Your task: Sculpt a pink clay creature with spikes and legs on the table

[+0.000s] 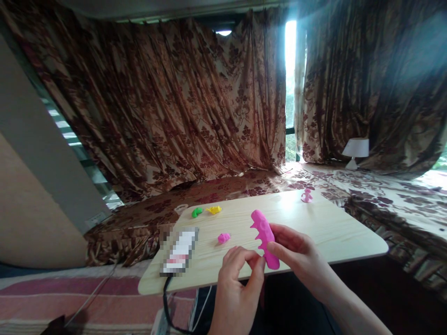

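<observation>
A long, thick strip of bright pink modelling clay [265, 235] is held up over the near edge of the table. Several thin points stick out from its left side. My right hand [298, 249] grips the strip from the right, thumb in front and fingers behind. At the strip's lower left edge, the thumb and forefinger of my left hand [239, 284] are pinched together on the clay. A small pink clay lump [224, 238] lies on the table beyond my left hand.
On the pale wooden table [335, 228] lie a green piece [197, 212], a yellow piece [214, 210] and a pink figure [307, 195] at the far right. A blurred-out flat device [180, 249] with a black cable [165, 298] occupies the left. A lamp [355, 149] stands beyond.
</observation>
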The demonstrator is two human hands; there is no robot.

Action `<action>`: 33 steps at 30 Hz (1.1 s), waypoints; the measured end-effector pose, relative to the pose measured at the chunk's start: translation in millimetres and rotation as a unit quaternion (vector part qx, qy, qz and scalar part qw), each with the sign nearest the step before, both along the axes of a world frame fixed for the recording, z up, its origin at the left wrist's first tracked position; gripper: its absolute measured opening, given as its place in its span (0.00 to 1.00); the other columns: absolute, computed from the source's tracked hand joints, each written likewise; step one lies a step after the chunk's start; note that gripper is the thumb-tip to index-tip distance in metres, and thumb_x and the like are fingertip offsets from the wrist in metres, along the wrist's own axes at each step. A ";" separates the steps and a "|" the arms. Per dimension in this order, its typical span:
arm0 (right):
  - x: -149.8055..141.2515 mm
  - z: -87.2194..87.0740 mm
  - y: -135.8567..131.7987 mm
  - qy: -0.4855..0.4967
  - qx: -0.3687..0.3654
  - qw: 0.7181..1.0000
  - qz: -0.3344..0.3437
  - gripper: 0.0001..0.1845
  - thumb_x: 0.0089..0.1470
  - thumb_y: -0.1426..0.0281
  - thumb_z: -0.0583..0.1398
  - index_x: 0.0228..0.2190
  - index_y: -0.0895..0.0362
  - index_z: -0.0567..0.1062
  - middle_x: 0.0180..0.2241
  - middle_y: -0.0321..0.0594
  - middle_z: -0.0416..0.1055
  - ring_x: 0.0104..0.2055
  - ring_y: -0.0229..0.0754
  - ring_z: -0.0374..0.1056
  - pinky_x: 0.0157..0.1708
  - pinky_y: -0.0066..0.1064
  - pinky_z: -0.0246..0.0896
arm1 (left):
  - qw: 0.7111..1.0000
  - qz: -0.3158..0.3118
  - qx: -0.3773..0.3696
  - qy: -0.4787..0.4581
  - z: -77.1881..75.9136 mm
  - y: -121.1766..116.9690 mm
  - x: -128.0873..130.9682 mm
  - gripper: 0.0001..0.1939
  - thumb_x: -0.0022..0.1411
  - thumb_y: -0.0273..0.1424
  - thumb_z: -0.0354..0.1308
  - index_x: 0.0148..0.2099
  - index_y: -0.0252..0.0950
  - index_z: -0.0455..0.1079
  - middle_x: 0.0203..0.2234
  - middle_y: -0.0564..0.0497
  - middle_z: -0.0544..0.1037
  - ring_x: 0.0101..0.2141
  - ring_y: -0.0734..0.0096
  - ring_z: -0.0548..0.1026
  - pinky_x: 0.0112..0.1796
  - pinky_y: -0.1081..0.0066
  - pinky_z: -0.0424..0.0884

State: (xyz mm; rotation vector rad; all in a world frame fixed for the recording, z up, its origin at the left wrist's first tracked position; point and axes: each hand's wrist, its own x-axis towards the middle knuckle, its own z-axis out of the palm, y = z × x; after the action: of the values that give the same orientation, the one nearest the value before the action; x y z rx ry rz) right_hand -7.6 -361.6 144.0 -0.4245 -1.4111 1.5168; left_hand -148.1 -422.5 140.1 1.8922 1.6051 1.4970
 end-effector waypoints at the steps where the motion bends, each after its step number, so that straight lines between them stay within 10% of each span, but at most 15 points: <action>1: -0.1 0.0 -0.1 -0.001 0.000 1.000 0.000 0.18 0.53 0.71 0.63 0.47 0.52 0.73 0.38 0.37 0.75 0.38 0.39 0.68 0.35 0.27 0.63 | 1.000 -0.004 0.001 -0.002 -0.2 0.1 0.5 0.08 0.61 0.32 0.53 0.30 0.37 0.67 0.27 0.54 0.73 0.34 0.68 0.72 0.44 0.67 0.64; 16: 1.4 0.5 2.1 0.008 -0.018 1.000 -0.006 0.17 0.53 0.70 0.63 0.46 0.53 0.74 0.40 0.38 0.75 0.41 0.40 0.69 0.41 0.29 0.63 | 0.967 0.034 0.201 0.152 -17.1 4.6 -5.3 0.14 0.55 0.20 0.58 0.42 0.40 0.68 0.31 0.54 0.75 0.38 0.69 0.73 0.55 0.56 0.56; 33: 6.5 4.8 -3.1 -0.027 -0.031 0.999 0.022 0.19 0.56 0.69 0.60 0.50 0.52 0.71 0.42 0.39 0.74 0.44 0.42 0.69 0.41 0.31 0.62 | 0.968 0.022 0.174 0.182 -10.2 6.3 -8.0 0.09 0.56 0.21 0.57 0.38 0.41 0.69 0.28 0.55 0.75 0.33 0.69 0.72 0.54 0.53 0.56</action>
State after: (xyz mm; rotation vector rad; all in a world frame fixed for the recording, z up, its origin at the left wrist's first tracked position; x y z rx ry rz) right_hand -1.1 -364.6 148.8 -0.4792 -1.4269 1.5978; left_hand -156.0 -416.2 129.8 2.4615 1.6154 1.6074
